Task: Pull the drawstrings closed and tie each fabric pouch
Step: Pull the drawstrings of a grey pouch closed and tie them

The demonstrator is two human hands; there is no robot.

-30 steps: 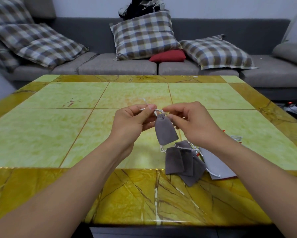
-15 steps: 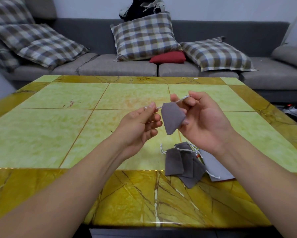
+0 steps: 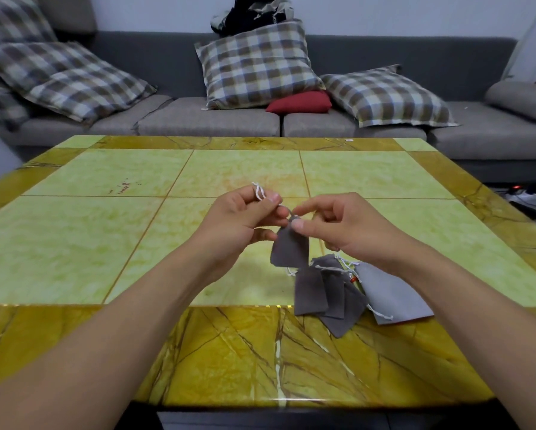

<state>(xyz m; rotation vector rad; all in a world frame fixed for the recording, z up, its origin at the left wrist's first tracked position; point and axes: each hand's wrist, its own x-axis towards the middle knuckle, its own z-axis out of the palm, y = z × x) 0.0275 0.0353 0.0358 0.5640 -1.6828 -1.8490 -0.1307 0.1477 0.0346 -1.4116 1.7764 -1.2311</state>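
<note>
A small dark grey pouch (image 3: 290, 248) hangs above the table between my hands, its neck gathered. My left hand (image 3: 240, 220) pinches the white drawstring (image 3: 258, 190), whose loop sticks up past my fingers. My right hand (image 3: 342, 226) pinches the pouch's cinched neck between thumb and forefinger. Below it on the table lies a pile of several dark grey pouches (image 3: 319, 290) with loose white strings, and a larger light grey pouch (image 3: 390, 294) beside them.
The yellow-green marble table (image 3: 136, 243) spreads wide to the left and far side. Behind it stands a grey sofa (image 3: 204, 119) with checked cushions and a red one (image 3: 299, 102). Cables and a power strip (image 3: 530, 193) lie on the floor at right.
The pouch has dropped from a tilted, raised position to hang straight down. My right hand came lower and now pinches its neck; my left hand has drawn the string up to the left.
</note>
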